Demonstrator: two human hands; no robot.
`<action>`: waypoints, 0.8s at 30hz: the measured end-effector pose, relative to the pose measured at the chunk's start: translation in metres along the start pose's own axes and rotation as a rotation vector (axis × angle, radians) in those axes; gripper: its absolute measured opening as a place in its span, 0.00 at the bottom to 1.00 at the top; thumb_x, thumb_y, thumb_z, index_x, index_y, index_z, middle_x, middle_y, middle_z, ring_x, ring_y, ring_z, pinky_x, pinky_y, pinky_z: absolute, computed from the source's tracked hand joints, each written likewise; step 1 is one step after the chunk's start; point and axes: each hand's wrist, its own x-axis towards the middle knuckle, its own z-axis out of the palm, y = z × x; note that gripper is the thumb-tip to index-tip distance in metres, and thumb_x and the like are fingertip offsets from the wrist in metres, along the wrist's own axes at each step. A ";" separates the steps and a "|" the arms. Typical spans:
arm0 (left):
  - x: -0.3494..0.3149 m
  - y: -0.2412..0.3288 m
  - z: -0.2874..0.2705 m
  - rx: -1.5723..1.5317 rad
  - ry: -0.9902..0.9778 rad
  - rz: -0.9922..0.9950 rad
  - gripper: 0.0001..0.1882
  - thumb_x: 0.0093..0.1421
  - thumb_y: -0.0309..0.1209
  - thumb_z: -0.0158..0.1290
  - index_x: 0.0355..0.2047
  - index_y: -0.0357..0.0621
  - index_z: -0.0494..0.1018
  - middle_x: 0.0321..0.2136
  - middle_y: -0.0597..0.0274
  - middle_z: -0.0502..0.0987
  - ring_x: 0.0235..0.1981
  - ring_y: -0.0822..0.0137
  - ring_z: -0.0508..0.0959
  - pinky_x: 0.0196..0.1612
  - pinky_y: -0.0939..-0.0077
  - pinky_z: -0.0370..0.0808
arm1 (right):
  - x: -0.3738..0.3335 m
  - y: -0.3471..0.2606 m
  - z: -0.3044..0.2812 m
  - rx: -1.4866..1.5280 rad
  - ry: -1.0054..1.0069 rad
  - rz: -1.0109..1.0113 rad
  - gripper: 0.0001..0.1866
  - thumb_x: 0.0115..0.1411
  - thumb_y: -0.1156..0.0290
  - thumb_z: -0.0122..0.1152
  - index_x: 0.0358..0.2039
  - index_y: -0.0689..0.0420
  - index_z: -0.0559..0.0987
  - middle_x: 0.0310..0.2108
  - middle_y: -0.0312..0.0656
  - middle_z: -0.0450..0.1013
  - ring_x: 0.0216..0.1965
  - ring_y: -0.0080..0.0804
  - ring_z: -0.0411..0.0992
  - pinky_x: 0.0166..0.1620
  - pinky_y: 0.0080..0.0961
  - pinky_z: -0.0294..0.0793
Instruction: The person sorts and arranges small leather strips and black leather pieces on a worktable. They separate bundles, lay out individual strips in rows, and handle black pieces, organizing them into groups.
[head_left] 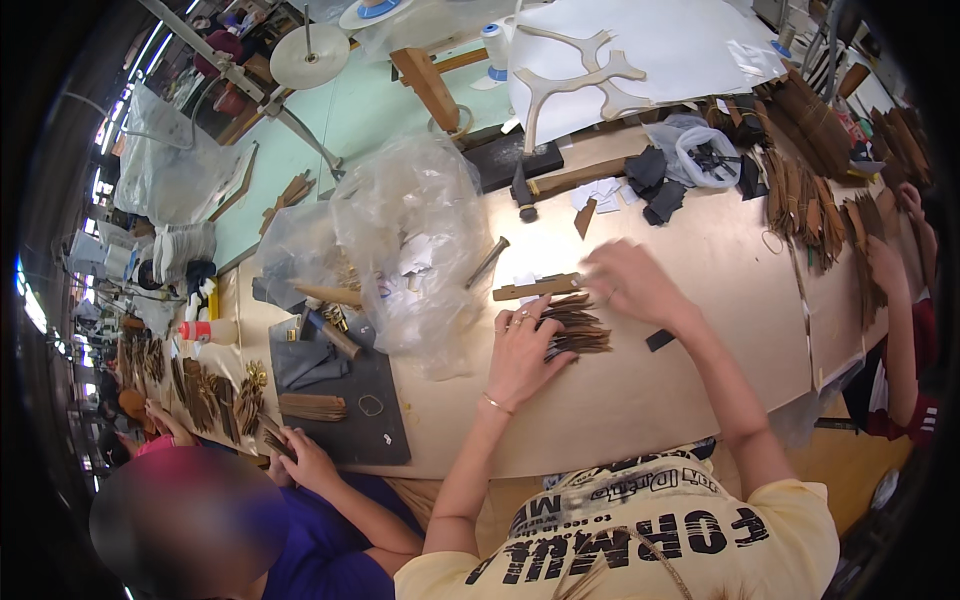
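My left hand (524, 350) rests at the left end of a stack of thin brown leather strips (582, 325). Its fingers are spread, with the fingertips by the lower edge of one flat brown strip (530, 290) and the thumb against the stack. My right hand (640, 287) is at the right end of that flat strip, bent over it. Motion smears its fingers, so what they hold is hidden. Small white paper bits show along the strip's upper edge. A small black piece (660, 340) lies under my right forearm.
A hammer (524, 195), a metal rod (488, 262) and a crumpled clear plastic bag (405, 240) lie beyond my hands. Bundles of brown strips (805, 215) line the right side. Co-workers' hands (310, 462) work at left and at right. A black mat (365, 430) lies at left.
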 end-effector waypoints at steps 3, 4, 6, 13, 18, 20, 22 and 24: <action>0.003 -0.002 -0.002 -0.044 -0.028 -0.011 0.22 0.46 0.42 0.69 0.37 0.47 0.74 0.62 0.50 0.64 0.63 0.52 0.63 0.62 0.55 0.56 | -0.001 -0.014 0.023 0.048 -0.212 -0.004 0.15 0.64 0.63 0.56 0.47 0.58 0.79 0.41 0.44 0.75 0.48 0.43 0.70 0.52 0.38 0.67; 0.003 -0.002 -0.003 -0.022 -0.008 -0.002 0.22 0.45 0.42 0.69 0.37 0.47 0.74 0.64 0.49 0.62 0.63 0.51 0.62 0.62 0.54 0.56 | -0.001 -0.017 0.028 0.063 -0.190 0.007 0.15 0.65 0.63 0.56 0.47 0.57 0.79 0.41 0.44 0.75 0.48 0.43 0.70 0.52 0.38 0.66; 0.003 -0.002 -0.004 0.020 0.031 0.020 0.23 0.45 0.41 0.70 0.37 0.48 0.74 0.66 0.46 0.58 0.64 0.48 0.61 0.63 0.52 0.56 | -0.001 -0.020 0.035 0.056 -0.193 0.081 0.16 0.65 0.62 0.54 0.47 0.57 0.79 0.41 0.45 0.75 0.48 0.43 0.70 0.53 0.38 0.66; -0.007 0.004 -0.002 -0.119 -0.016 -0.140 0.25 0.44 0.39 0.71 0.40 0.49 0.72 0.69 0.40 0.48 0.63 0.46 0.62 0.61 0.53 0.61 | -0.004 -0.023 0.029 0.106 -0.290 0.120 0.17 0.67 0.59 0.51 0.43 0.57 0.80 0.39 0.45 0.75 0.48 0.42 0.71 0.54 0.40 0.63; -0.017 0.004 0.009 -0.039 0.099 -0.077 0.26 0.44 0.37 0.71 0.41 0.46 0.72 0.68 0.40 0.48 0.58 0.46 0.68 0.58 0.53 0.64 | -0.005 -0.028 0.029 0.139 -0.269 0.158 0.18 0.68 0.56 0.48 0.39 0.57 0.81 0.36 0.44 0.76 0.46 0.41 0.72 0.52 0.41 0.62; -0.018 0.003 0.014 -0.131 0.173 -0.099 0.29 0.43 0.36 0.72 0.43 0.46 0.70 0.66 0.42 0.53 0.57 0.47 0.68 0.57 0.53 0.64 | -0.005 -0.029 0.029 0.142 -0.267 0.156 0.18 0.68 0.57 0.49 0.39 0.57 0.81 0.36 0.43 0.76 0.45 0.41 0.72 0.51 0.41 0.62; -0.020 0.003 0.015 -0.184 0.216 -0.122 0.33 0.42 0.34 0.72 0.46 0.45 0.67 0.62 0.44 0.57 0.57 0.47 0.68 0.56 0.54 0.66 | -0.004 -0.028 0.029 0.132 -0.267 0.158 0.17 0.68 0.57 0.49 0.38 0.57 0.81 0.36 0.43 0.76 0.45 0.41 0.72 0.51 0.40 0.62; -0.022 0.004 0.014 -0.201 0.230 -0.143 0.38 0.40 0.31 0.73 0.49 0.44 0.64 0.58 0.46 0.60 0.56 0.45 0.67 0.55 0.55 0.69 | -0.003 -0.028 0.030 0.120 -0.263 0.144 0.16 0.67 0.59 0.50 0.38 0.57 0.81 0.36 0.43 0.76 0.44 0.41 0.73 0.50 0.40 0.62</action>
